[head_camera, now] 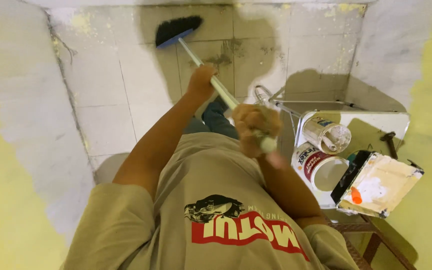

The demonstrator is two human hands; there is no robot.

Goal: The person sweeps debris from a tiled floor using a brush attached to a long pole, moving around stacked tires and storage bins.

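— Both hands are closed round the broom handle (pixel 211 80): our left hand (pixel 201 82) grips it partway down the shaft, fingers wrapped, and our right hand (pixel 256 130) is fisted round the top end, close to our chest.

— And the broom head (pixel 177 28)?

— Black bristles on a blue block, far out on the tiled floor (pixel 126 85), at the edge of a darker patch that looks damp. The handle slants back from there to us.

— What sits beside us?

— On our right, a white stand (pixel 376 120) with two open paint cans: the upper paint can (pixel 328 134) holds what looks like a stick, the lower paint can (pixel 321 167) is just beside it. A paint tray (pixel 383 182), smeared and with an orange spot, leans over the stand's edge, and a hammer (pixel 390 141) lies behind it.

— So what could go wrong?

— We judge the right elbow the risk: it is near the lower can, and a wide pull back on the handle could knock a can or tip the tray. If the dark patch is wet, it could also be slippery underfoot.
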